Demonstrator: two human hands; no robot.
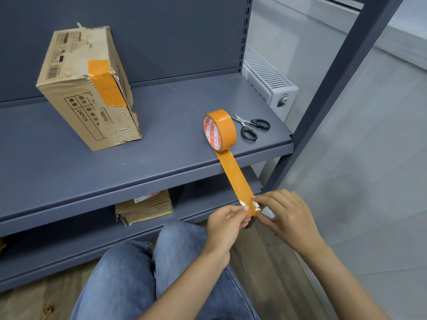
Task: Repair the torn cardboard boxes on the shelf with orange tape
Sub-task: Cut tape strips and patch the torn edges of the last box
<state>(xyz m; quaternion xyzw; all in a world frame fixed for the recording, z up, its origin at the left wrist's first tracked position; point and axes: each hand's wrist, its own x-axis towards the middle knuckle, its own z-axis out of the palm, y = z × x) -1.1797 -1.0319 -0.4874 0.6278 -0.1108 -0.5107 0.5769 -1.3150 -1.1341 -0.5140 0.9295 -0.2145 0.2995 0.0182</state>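
- The left hand [227,221] and the right hand [280,210] both pinch the free end of the orange strip [235,179], thumbs and fingertips closed on it, just in front of the shelf edge.
- The tape roll [219,130] stands on its rim on the upper shelf [161,125]; the strip runs from it down over the front lip to the hands.
- To do this pull well, the strip probably wants an even tension on both corners, so it stays flat and does not fold onto its own sticky side.
- The scissors [250,127] lie just beside the roll, blades apart, ready for the cut.
- The torn cardboard box [87,88] stands well to the left on the same shelf, tilted on end; it is brown corrugated board with frayed, peeled corners, and one orange patch already wraps an edge.
- The tape looks glossy and smooth, its end crinkled where it is pinched.
- A second, flattened-looking box [144,207] sits on the lower shelf, partly hidden.
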